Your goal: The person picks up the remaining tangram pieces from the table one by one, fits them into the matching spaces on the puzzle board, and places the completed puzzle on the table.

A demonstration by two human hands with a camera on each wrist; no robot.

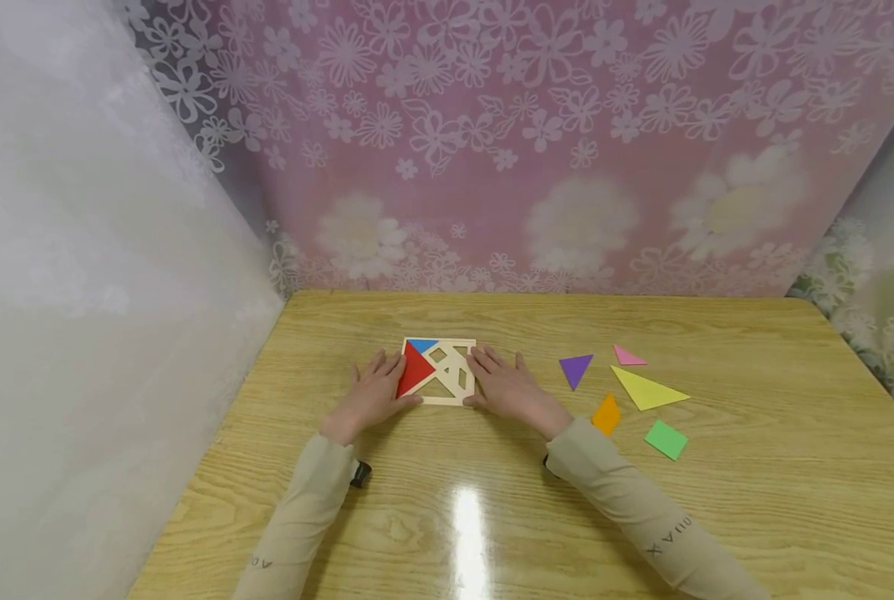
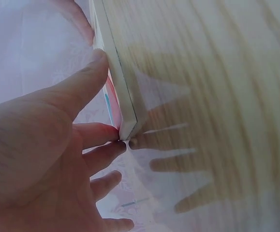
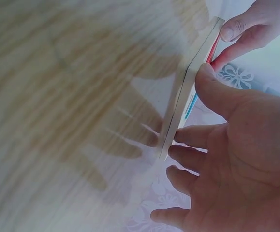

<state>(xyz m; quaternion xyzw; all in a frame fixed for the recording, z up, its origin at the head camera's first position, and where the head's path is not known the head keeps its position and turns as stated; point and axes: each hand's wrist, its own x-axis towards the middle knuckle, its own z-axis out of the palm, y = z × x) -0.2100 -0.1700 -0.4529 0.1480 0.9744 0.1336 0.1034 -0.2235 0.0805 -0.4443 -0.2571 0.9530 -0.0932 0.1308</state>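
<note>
Puzzle board (image 1: 442, 401): on the table (image 1: 409, 525), between your left hand (image 1: 372, 396) and right hand (image 1: 512, 390).
Fingers (image 2: 103, 157): spread wide, touching its edges.
Red triangle (image 1: 415, 372): could jostle loose if you push unevenly.

Around the wooden table (image 1: 776, 350) stand: a pink flowered backdrop (image 1: 506, 167) at twelve o'clock — a whitish panel (image 1: 102, 292) at nine, a flowered panel (image 1: 874, 283) at three.

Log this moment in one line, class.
Left hand: touching tray; right hand: touching tray; in tray: red triangle, blue triangle; loose: five pieces

Beige sleeves (image 1: 634, 504), dark printed letters (image 1: 669, 536)
</note>
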